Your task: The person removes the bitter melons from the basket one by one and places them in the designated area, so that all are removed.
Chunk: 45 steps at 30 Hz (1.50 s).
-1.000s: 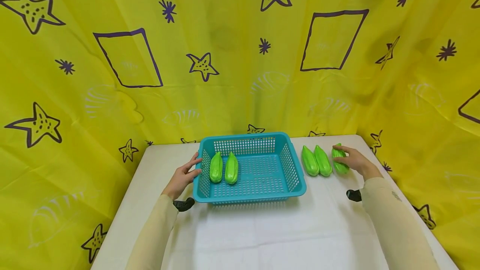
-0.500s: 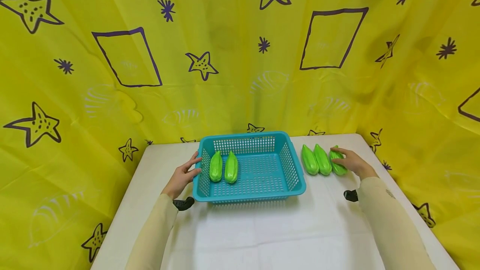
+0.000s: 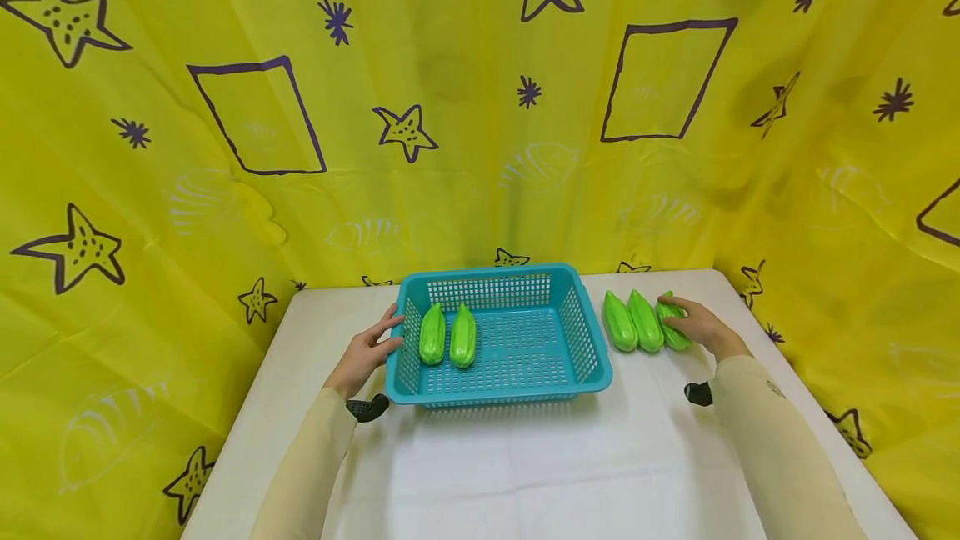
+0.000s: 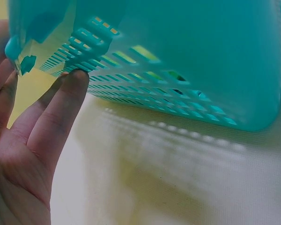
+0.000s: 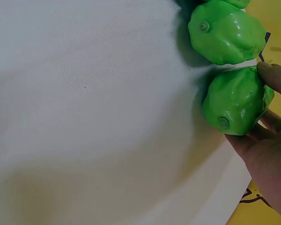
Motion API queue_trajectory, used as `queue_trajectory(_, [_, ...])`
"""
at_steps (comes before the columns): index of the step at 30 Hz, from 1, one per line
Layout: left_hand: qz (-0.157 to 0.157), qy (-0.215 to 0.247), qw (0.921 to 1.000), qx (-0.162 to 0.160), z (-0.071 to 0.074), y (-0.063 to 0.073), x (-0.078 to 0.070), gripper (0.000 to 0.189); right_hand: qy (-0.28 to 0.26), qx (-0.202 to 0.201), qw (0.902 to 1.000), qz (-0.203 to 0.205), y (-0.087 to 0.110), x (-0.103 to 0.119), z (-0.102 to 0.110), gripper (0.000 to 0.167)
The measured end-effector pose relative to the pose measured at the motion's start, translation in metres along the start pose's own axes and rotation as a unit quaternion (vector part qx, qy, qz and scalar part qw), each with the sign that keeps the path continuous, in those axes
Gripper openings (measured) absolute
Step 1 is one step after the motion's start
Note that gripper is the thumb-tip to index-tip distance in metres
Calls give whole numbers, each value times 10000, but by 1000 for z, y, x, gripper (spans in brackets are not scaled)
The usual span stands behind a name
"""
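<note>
My right hand (image 3: pixel 703 326) holds a glossy bright green, ridged, pointed vegetable (image 5: pixel 237 101), its kind unclear, between thumb and fingers on the table's right side. Just to its left lie two alike, an outer one (image 3: pixel 620 322) and a middle one (image 3: pixel 645 322). A narrow gap shows between the held one and its neighbour (image 5: pixel 227 33) in the right wrist view. At the left end of a teal perforated basket (image 3: pixel 517 397), my left hand (image 3: pixel 363 356) touches the side with fairly straight fingers. Inside stand two more green vegetables, one left (image 3: pixel 432 336) and one right (image 3: pixel 463 337).
The table (image 3: pixel 495 465) has a white cover. Yellow curtains (image 3: pixel 465 207) printed with starfish surround it at the back and sides. Dark wrist-worn pieces show beside both hands, a left one (image 3: pixel 367 409) and a right one (image 3: pixel 698 393).
My right hand has shifted left with the green vegetable, bringing it near the other two on the table. My left hand and the basket stay where they were.
</note>
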<state>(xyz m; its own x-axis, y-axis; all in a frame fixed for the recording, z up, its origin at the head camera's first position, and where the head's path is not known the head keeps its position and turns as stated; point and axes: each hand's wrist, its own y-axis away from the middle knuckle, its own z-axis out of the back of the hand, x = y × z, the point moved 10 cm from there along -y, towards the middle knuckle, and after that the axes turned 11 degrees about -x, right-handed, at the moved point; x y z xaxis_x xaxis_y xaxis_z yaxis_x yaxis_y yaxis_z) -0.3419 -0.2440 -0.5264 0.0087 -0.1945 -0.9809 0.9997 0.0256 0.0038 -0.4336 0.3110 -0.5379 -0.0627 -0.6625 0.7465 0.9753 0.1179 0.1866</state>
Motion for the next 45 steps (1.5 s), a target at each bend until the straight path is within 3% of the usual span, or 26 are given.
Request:
queue_trajectory(11, [13, -8, 10000, -9, -2, 0, -1, 56, 112, -93, 9997, 171, 0, 3, -1, 60])
queue_trajectory(21, [-63, 119, 9999, 52, -3, 1, -4, 55, 174, -527, 9977, 386, -6, 11, 11, 63])
queue_trajectory(28, [-45, 51, 10000, 49, -3, 0, -1, 56, 129, -869, 9957, 301, -8, 25, 18, 68])
queue_trajectory(39, [-54, 107, 9999, 72, -2, 1, -2, 56, -40, -1042, 9940, 339, -12, 50, 15, 78])
queue_trajectory(45, [-74, 165, 9998, 103, -2, 0, -2, 56, -432, -1169, 9914, 406, -14, 75, 11, 76])
